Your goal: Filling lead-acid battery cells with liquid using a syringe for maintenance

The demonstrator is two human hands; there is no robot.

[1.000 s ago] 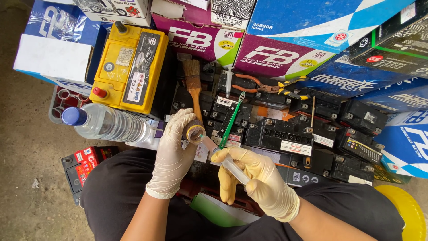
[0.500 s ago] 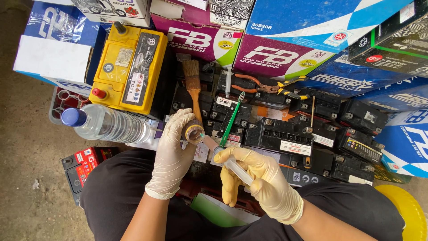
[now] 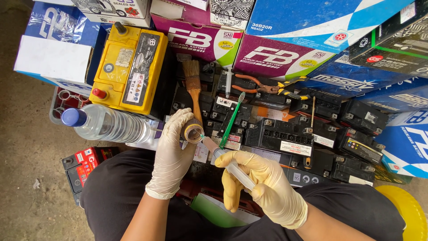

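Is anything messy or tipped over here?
Yes: the clear water bottle lies on its side beside the yellow battery. The paintbrush, green toothbrush and pliers lie loose across the black batteries. No spill shows.

small brown bottle: open, mouth facing camera | clear syringe: slanted, tip at bottle mouth

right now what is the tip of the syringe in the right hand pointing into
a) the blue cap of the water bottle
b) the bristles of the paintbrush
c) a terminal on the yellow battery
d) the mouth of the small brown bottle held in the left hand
d: the right hand holds the syringe slanted up-left, its tip at the open mouth of the small brown bottle gripped by the left hand.
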